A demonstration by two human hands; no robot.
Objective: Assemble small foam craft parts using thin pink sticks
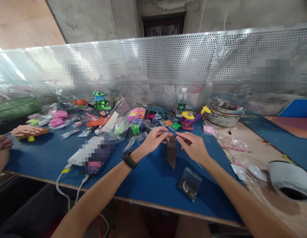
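My left hand (155, 139), with a dark watch (130, 159) on its wrist, is closed in a pinch near the table's middle. Facing it, my right hand (193, 145) also has thumb and forefinger drawn together. Between the fingertips is the top of a long brown piece (171, 152); its lower end tapers towards the blue tabletop. Its material and exact kind do not show clearly. Nearer to me lies a clear zip bag (189, 183) with dark brownish contents. Past my right hand stands a yellow and purple giraffe figure (190, 119).
A perforated metal screen (158, 66) borders the back. A water bottle (182, 102) stands before it. Coloured packets (136, 119) and a green turtle-like figure (101, 102) lie left. A phone (95, 168) with cables is near the front edge. Another person's hand (2, 147) is far left.
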